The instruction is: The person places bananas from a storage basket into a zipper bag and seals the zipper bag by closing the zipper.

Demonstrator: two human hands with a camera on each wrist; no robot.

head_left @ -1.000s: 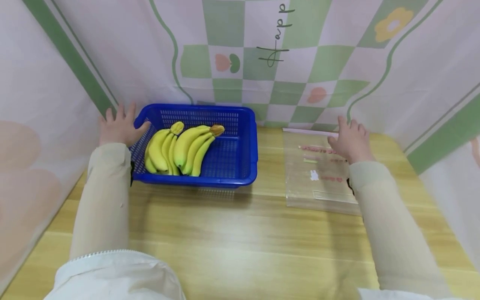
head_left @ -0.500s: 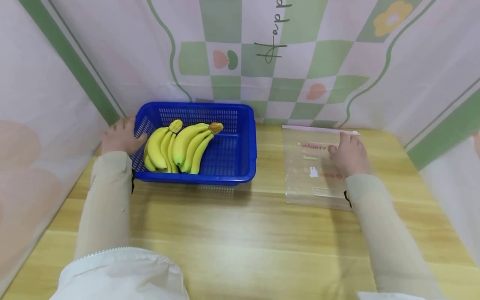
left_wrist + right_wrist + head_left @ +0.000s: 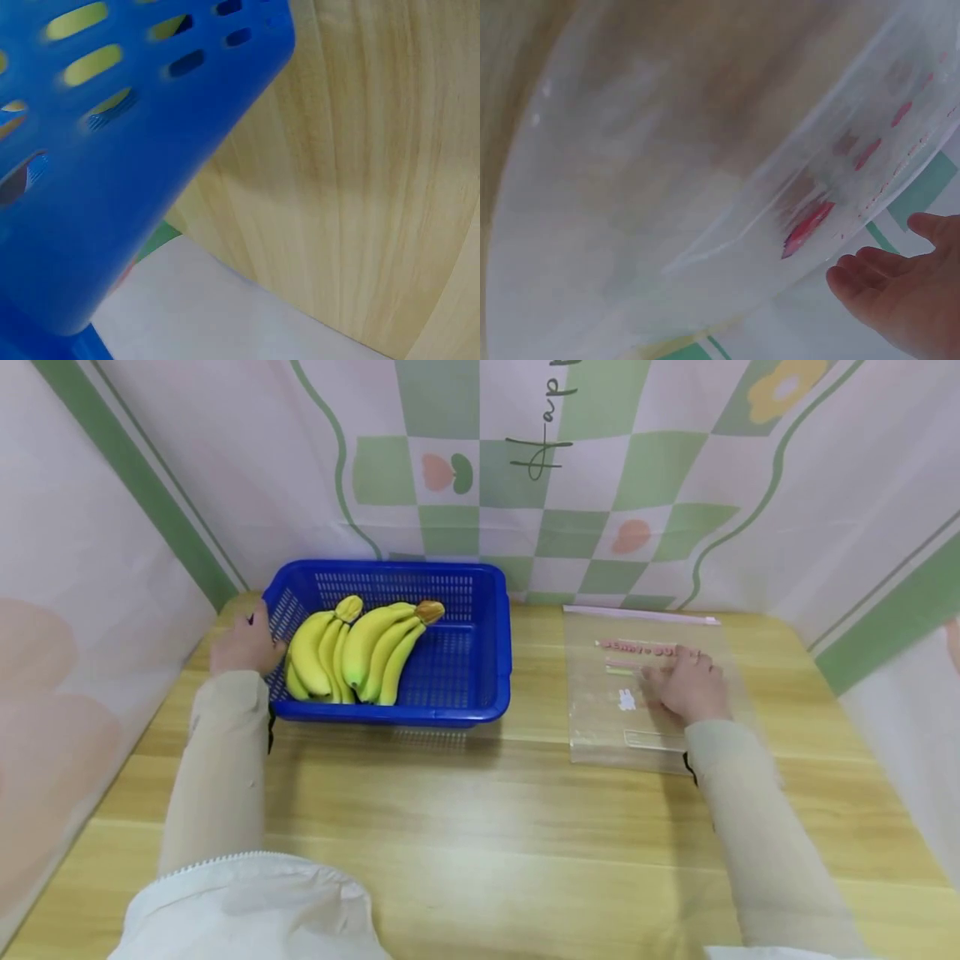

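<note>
A blue plastic basket with slotted walls stands at the back left of the table. Inside lie two bunches of yellow bananas, the left bunch beside the right bunch. My left hand grips the basket's left rim, thumb over the edge, its other fingers mostly hidden. The basket's outer wall fills much of the left wrist view. On the right, a clear zip bag with pink lettering and a white rabbit print lies flat. My right hand is over its printed face, fingers loosely bent and apart from the thumb.
The light wooden table extends in front of the basket and bag. A printed cloth with green and white checks hangs right behind them. More cloth walls stand along both sides.
My left hand has lowered from spread fingers onto the basket's left rim. My right hand has come down and toward me over the bag, its fingers drawing in.
</note>
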